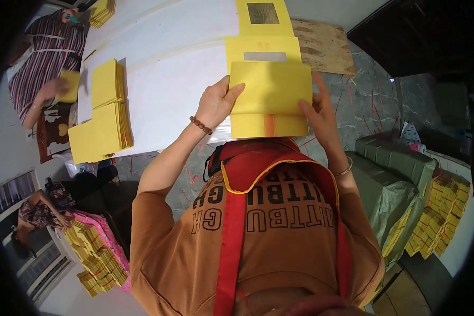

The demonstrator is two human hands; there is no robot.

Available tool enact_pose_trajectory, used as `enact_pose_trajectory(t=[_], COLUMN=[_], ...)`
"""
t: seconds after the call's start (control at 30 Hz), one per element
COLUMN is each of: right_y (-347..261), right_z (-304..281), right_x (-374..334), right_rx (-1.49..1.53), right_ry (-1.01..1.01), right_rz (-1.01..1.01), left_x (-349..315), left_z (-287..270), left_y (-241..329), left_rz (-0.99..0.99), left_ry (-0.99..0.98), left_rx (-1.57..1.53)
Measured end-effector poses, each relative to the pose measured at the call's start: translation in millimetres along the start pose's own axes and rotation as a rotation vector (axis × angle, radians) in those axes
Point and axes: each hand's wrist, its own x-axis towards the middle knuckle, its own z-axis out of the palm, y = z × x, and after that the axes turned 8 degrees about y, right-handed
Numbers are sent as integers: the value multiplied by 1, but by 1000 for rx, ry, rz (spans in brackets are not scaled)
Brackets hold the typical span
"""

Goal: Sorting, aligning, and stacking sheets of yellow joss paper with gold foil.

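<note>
Both hands grip one yellow paper sheet (271, 87) above the desk (168, 84): left hand (216, 102) pinching its left edge, right hand (318, 113) its right. We keep both edges level, squaring it over the yellow stack (268, 126) just below.

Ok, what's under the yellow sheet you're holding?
Under the yellow sheet held by the left hand and right hand lies another yellow sheet with an orange stripe, on the white table. Its upper part is covered.

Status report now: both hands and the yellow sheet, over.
Left hand and right hand both grip the yellow sheet, one per side. Sheet lifted over a yellow stack at the table edge. Nothing in the way.
</note>
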Motion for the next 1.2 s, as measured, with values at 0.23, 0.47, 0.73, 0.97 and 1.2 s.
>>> enact_pose_trajectory(t=[0.23, 0.47, 0.73, 0.97, 1.2], right_y=[14, 19, 16, 17, 0], right_z=[2, 2, 4, 9, 12], right_x=[14, 20, 21, 17, 10], right_rx=[-80, -76, -84, -109, -246], right_ry=[31, 73, 90, 140, 149], right_rz=[44, 105, 151, 117, 209], left_x=[2, 6, 8, 11, 16], left_z=[5, 2, -19, 8, 36], left_y=[3, 8, 36, 68, 31], left_rz=[-17, -36, -106, 782, 776], left_ry=[89, 85, 22, -24, -81], left_rx=[-96, 81, 162, 453, 608])
